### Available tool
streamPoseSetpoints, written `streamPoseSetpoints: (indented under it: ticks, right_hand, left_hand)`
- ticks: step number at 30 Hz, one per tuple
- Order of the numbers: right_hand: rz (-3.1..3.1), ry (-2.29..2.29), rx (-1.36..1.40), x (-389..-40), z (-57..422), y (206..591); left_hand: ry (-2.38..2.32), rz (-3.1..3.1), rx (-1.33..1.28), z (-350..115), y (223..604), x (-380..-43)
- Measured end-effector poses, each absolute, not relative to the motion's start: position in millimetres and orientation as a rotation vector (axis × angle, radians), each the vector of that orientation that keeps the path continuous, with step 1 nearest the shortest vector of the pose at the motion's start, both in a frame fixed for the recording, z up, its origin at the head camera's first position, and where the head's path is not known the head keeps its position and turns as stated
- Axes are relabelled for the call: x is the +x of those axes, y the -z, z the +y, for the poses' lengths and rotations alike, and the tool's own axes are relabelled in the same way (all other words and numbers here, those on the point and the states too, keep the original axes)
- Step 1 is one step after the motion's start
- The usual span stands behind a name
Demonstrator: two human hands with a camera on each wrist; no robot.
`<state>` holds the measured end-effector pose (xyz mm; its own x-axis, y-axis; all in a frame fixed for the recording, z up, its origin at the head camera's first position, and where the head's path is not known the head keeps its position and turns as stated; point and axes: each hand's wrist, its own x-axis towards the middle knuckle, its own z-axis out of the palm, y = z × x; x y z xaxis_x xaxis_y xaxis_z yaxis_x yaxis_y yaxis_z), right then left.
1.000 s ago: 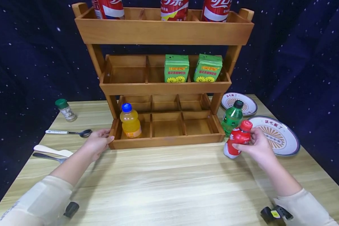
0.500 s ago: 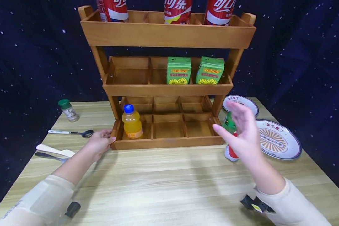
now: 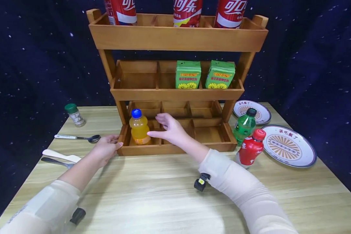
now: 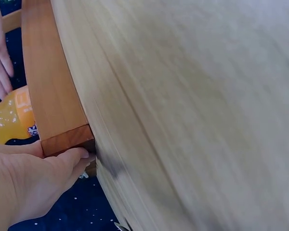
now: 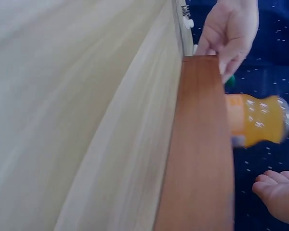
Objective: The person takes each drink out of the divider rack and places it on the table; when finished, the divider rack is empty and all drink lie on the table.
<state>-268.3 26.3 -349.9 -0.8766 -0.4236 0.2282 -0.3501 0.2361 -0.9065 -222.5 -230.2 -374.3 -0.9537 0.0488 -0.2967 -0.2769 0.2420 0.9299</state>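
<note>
My left hand (image 3: pixel 104 150) grips the front left corner of the wooden rack (image 3: pixel 178 39), with its thumb and fingers around the end of the bottom tray's front board (image 4: pixel 55 72). An orange juice bottle (image 3: pixel 139 129) with a blue cap stands upright in the left front compartment of that tray. Just to its right is my right hand (image 3: pixel 175 131), fingers and thumb spread apart with nothing held. In the head view the thumb tip reaches the bottle's side. The right wrist view shows the bottle (image 5: pixel 262 118) lying across the picture, the right hand (image 5: pixel 279 195) partly visible below it.
A red bottle (image 3: pixel 252 151) and a green bottle (image 3: pixel 244 125) stand right of the rack, beside two patterned plates (image 3: pixel 305 156). Green drink cartons (image 3: pixel 188 74) and red cans (image 3: pixel 231 14) occupy the upper tiers. At left lie a spoon (image 3: pixel 94 139), other cutlery and a green-lidded shaker (image 3: pixel 76 117).
My right hand has let go of the red bottle and swung left across the rack to the orange juice bottle. The red bottle stays at the right. My left hand keeps its grip.
</note>
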Motion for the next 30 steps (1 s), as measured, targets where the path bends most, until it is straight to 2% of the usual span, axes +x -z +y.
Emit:
streamPoseSetpoints:
  ticks: [6,16,24,30]
  right_hand:
    - [2.4,1.688,-0.72,-284,-11,359]
    - [2.433,1.753,-0.706,-289,-34,367]
    - [2.494,1.871,-0.743,-283,-28,368]
    - [2.372,2.03,-0.942,-266,6,346]
  left_hand:
    - [-1.784,2.25,-0.206,-228,374,-224]
    - [-1.771,2.264,-0.236,-229,371,-220]
    - [-1.775,2.264,-0.227,-230,370,-220]
    - [-1.776,2.249,-0.229,-229,371,-218]
